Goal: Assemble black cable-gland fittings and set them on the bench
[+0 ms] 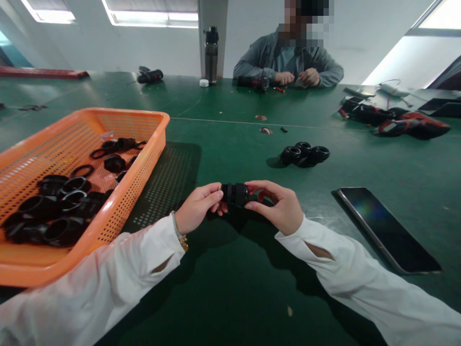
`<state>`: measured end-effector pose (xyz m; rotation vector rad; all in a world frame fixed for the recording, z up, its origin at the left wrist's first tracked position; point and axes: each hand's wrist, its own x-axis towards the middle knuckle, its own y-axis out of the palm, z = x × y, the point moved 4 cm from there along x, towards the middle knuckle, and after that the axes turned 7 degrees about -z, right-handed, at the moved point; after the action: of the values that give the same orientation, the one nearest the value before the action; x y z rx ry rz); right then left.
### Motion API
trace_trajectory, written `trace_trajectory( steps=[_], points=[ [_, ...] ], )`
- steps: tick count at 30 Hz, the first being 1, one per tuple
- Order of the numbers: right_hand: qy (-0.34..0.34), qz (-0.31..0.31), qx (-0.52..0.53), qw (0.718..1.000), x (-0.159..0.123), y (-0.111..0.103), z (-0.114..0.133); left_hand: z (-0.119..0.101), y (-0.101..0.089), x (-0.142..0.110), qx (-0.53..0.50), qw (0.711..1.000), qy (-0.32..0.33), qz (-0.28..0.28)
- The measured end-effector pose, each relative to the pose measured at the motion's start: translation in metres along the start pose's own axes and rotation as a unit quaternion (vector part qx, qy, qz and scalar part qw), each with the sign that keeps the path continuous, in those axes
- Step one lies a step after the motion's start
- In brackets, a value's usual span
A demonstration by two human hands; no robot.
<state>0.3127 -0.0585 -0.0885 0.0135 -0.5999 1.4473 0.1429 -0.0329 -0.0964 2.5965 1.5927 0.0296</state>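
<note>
A black ribbed plastic fitting (236, 194), which looks like a cable gland, lies sideways between my two hands, just above the green table. My left hand (202, 203) pinches its left end between thumb and fingers. At the other end, my right hand (276, 202) curves its thumb and forefinger around the wider cap. The undersides of the fingers are partly hidden. Beyond my right hand stands a small cluster of similar black fittings (305, 154). To my left, an orange perforated basket (158, 139) holds several black fittings and rings (66, 226).
A dark phone (387, 228) lies to the right of my right forearm. Across the green table (230, 298) a person in a grey jacket (259, 57) sits with both hands on the tabletop. A bottle (211, 57), a power tool (149, 75) and a red-black bundle (396, 117) stand further back.
</note>
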Motion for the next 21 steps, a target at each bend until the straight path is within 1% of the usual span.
trace_trajectory(
  steps=[11,17,21],
  points=[
    [0.006,-0.005,0.0,1.0,-0.0002,0.0005,-0.0034,0.0018,0.001,0.0012,-0.005,1.0,-0.004,-0.003],
    [0.01,0.003,-0.01,1.0,-0.0002,0.0002,-0.0024,0.0004,0.0006,0.0005,-0.006,1.0,-0.002,-0.004],
    [-0.002,0.007,-0.014,1.0,-0.0005,-0.0005,-0.0014,-0.0001,0.0004,0.0001,0.0,1.0,-0.001,-0.001]
  ],
)
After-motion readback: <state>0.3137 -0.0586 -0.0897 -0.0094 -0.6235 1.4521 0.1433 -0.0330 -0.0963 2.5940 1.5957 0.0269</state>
